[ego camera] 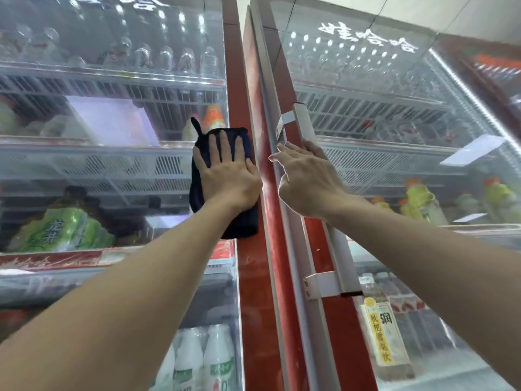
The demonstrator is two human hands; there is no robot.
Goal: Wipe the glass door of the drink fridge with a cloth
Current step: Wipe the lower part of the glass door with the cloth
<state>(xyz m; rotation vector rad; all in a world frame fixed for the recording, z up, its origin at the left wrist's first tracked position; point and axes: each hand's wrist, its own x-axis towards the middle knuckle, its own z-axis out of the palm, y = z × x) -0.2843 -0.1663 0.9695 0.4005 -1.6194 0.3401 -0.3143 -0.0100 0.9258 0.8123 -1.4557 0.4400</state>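
Observation:
A dark navy cloth [242, 221] lies flat against the left glass door [112, 165] of the drink fridge, at the door's right edge beside the red frame [251, 263]. My left hand [228, 170] presses on the cloth with fingers spread and palm flat. My right hand [307, 179] rests on the long white handle [338, 249] of the right glass door [394, 136], thumb behind it and fingers loosely over the door's edge. That right door stands slightly ajar.
Behind the left glass are wire shelves with clear bottles on top, green-labelled packs [62, 230] in the middle and white bottles [203, 359] below. The right fridge holds yellow-green bottles [420, 198] and a yellow-labelled bottle [380, 334].

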